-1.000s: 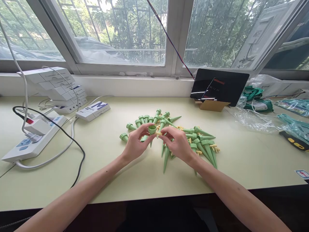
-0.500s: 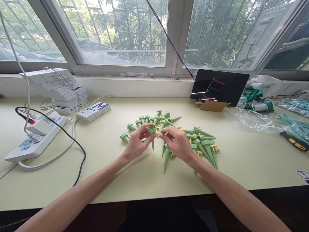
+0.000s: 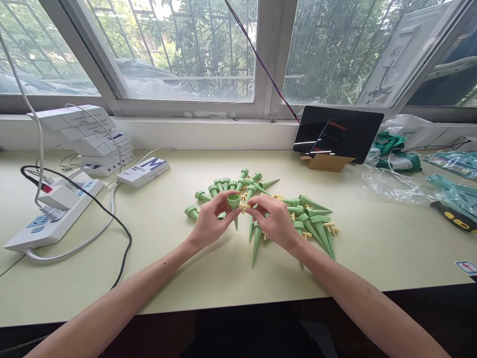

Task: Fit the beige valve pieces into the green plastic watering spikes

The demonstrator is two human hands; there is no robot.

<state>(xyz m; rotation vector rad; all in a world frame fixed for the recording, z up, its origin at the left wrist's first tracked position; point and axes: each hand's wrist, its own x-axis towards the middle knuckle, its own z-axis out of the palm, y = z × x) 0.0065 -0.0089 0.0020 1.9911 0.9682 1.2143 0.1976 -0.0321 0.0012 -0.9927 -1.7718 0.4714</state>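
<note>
Between the thumb and fingers of my left hand (image 3: pixel 212 219) is a green plant watering spike (image 3: pixel 233 201), its open cup end up and its point down. My right hand (image 3: pixel 274 219) pinches a small cream-coloured plastic valve (image 3: pixel 244 206) against the side of that spike, just below the cup. Whether the valve sits in the spike's wall or only touches it, I cannot tell. Behind my hands lie several capped green spikes (image 3: pixel 214 190). More green spikes (image 3: pixel 319 226) and loose cream valves (image 3: pixel 331 227) lie to the right of my right hand, partly overlapping.
A white power strip (image 3: pixel 55 219) with cables stands on the left, near stacked white boxes (image 3: pixel 93 134) and a single box (image 3: pixel 143 171). At the back right a dark tablet (image 3: pixel 337 134) leans on a cardboard stand (image 3: pixel 328 163). Clear plastic bags (image 3: pixel 395 186) lie beyond it.
The spike's cup has tipped slightly toward me, showing more of its inside. Both hands hold nearly the same place; the whole view has shifted a little.
</note>
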